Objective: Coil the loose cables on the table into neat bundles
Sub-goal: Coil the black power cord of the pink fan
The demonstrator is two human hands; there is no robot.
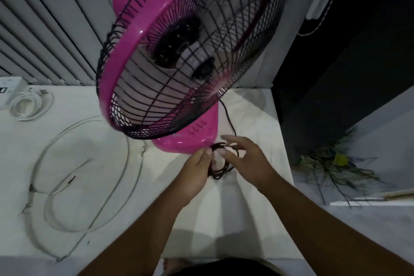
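A: Cord handling? Hands?
B: Black cord (220, 167) thin, limp, light; springs open unless pinched where loops cross. Near table's (224, 219) right edge, by fan (186, 141) base. Left hand (196, 169) pinches the loops, fingers together; right hand (243, 159) fingers spread, feeding a turn.
A: Farther?
B: White cable (89, 186) loose at left edge; white bundle (28, 105) coiled, back-left corner.

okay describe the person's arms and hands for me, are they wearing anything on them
Both arms are bare from the bottom edge of the picture up to the fingers: no sleeves, gloves, watch, bracelet or rings show on the left hand or the right hand. The nails look short and unpainted, though the picture is dim and a little blurred. A dark garment shows at the bottom edge.
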